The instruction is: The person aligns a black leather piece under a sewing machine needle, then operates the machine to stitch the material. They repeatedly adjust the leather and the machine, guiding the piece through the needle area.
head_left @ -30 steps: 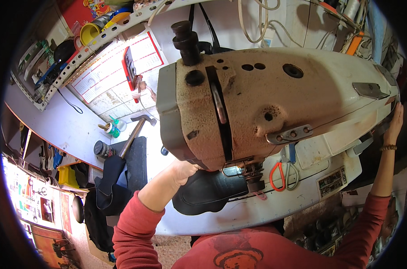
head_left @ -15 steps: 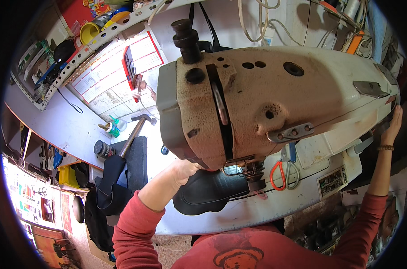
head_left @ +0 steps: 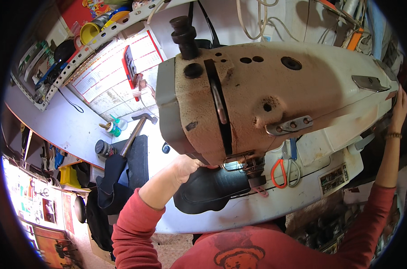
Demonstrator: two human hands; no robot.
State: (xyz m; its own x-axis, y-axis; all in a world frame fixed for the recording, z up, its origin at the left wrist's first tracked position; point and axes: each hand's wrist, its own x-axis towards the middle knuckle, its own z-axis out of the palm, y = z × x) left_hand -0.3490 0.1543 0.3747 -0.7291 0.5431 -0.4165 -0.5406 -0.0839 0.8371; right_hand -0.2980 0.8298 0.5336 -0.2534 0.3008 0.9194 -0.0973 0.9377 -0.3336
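While the left hand [head_left: 185, 167] pressed on the far left edge of the black leather piece [head_left: 212, 190], its fingers lay tucked under the head of the sewing machine [head_left: 275, 94], so whether they were spread flat or curled on the leather could not be told. The leather lay on the white machine bed [head_left: 257, 210], at the near middle of the scene, with its right edge under the presser foot [head_left: 252, 172]. The right hand [head_left: 398, 110] reached up to the far right end of the machine, about where a handwheel would sit; its fingers seemed to rest against the housing, but their grip was hidden.

The main risk, as I judged it, was to the left hand: it sat very near the needle area, mostly out of sight, and a turn given by the right hand could drive the needle down beside a fingertip. With one hand steadying it, the leather could also swing and send the seam crooked. The orange-handled snips [head_left: 279, 172], just right of the foot, might snag the piece as it fed. On the bench to the left lay a hammer [head_left: 134, 132], well apart.
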